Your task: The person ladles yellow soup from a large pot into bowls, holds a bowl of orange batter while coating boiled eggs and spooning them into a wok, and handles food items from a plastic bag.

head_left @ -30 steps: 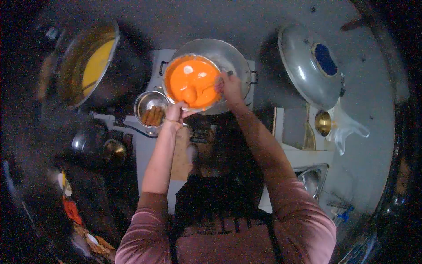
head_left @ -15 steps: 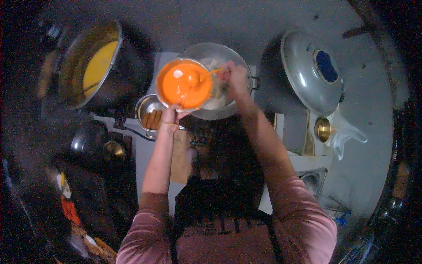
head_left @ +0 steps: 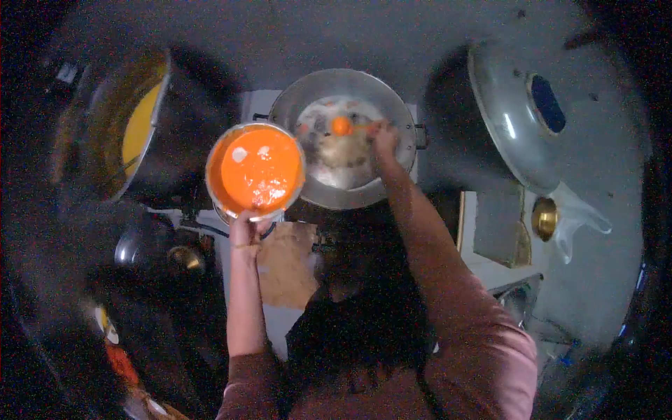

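My left hand (head_left: 252, 225) is closed on the lower rim of a metal bowl (head_left: 215, 175), thumb at the edge. Smooth bright-orange liquid (head_left: 257, 168) fills much of it. Over the wide metal pot (head_left: 288, 105), my right hand (head_left: 384, 140) grips the handle of a spoon (head_left: 341, 126) whose rounded head is coated orange. Pale and dark contents (head_left: 339, 150) show blurred inside the pot. The bowl is just left of the pot, overlapping its edge in my view.
A deep pot (head_left: 168, 77) with yellow liquid stands left. At right is a lidded pot (head_left: 518, 126), with a brass-coloured bowl (head_left: 545, 218) and a clear plastic bag (head_left: 581, 217) below it. A brown board (head_left: 285, 269) lies near my body.
The bowl has moved left and nearer to me, off the pot and over the small bowl of brown sticks. The spoon has come out of the orange liquid and is over the pot.
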